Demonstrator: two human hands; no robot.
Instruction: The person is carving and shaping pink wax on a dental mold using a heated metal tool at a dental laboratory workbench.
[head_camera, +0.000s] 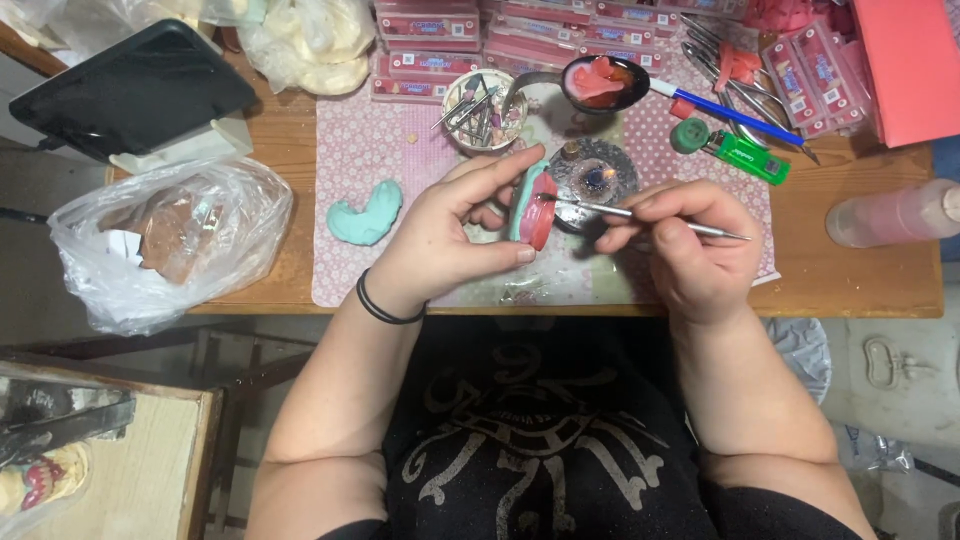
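Teal dental cast (524, 200) w/ pink-red wax rim, held upright above desk centre; thin metal tool (640, 213) laid horizontally, tip touching the wax.

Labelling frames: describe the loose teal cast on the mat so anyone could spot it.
On the wooden table lies a pink dotted mat. Near its left edge, left of the left hand, sits the teal cast. It is horseshoe-shaped, lies alone and untouched, unlike the teal-and-red piece held in that hand's fingers.

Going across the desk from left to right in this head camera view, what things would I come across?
Clear plastic bag → loose teal mould → left hand holding a teal and pink cast → small lit burner → right hand holding a thin metal tool → pink bottle lying on its side.
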